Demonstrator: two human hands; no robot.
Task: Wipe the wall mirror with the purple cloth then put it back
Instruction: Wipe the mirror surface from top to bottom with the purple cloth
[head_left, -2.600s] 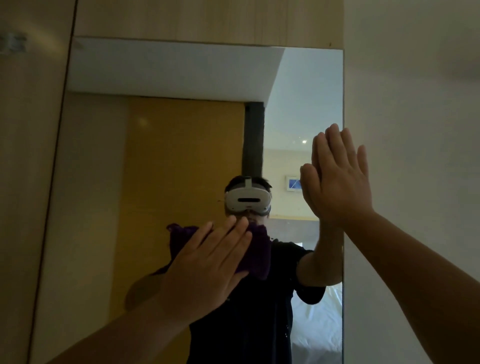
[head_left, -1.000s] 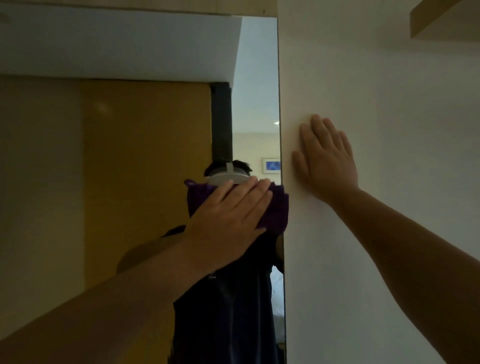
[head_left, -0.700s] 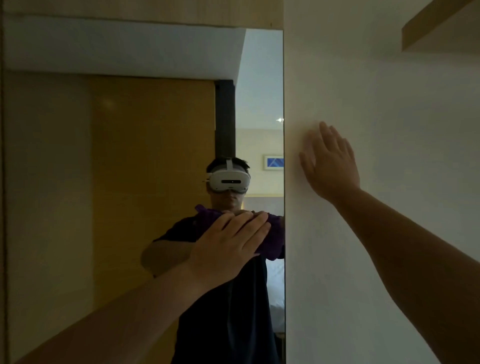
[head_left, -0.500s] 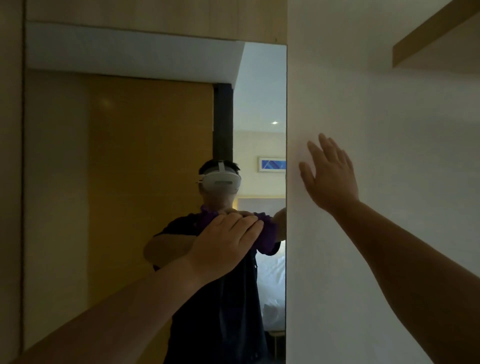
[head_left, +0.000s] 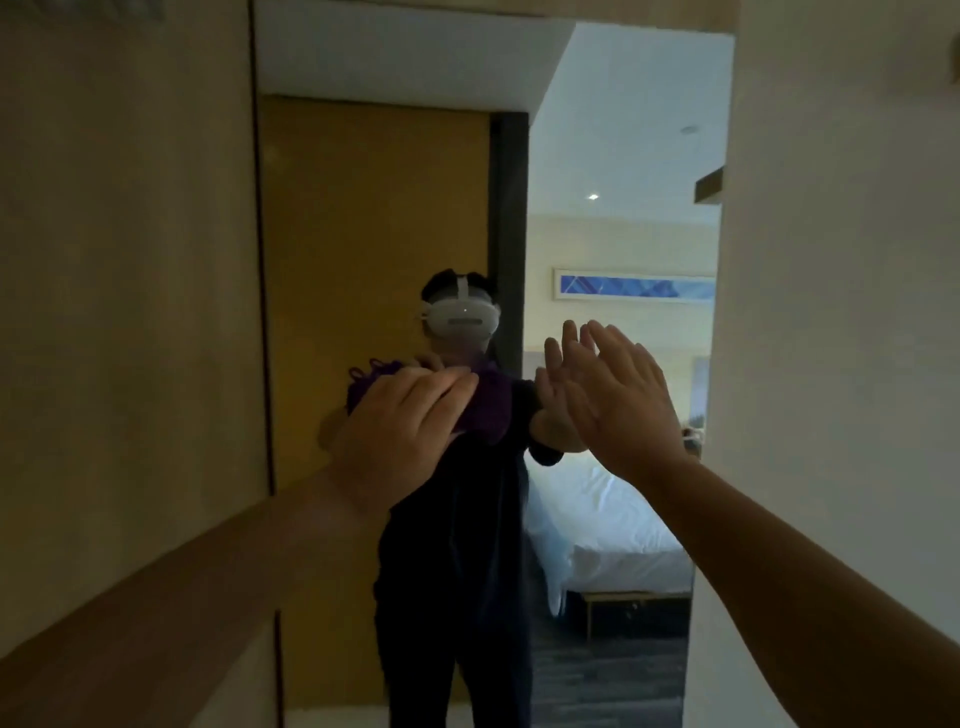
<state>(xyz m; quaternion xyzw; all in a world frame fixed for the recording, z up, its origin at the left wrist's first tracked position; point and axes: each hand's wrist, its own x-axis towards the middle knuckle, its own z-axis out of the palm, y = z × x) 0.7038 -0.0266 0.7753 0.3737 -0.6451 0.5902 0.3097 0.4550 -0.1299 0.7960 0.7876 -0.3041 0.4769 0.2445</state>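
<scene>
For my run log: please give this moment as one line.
stage: wiping | left hand: presses purple cloth on wall mirror | right hand: open

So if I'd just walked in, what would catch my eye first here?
Probably the tall wall mirror filling the middle, with the reflection of a person wearing a white headset. At its centre, the left hand presses a purple cloth against the glass. Beside it, the right hand is raised open-palmed in front of the mirror.
</scene>
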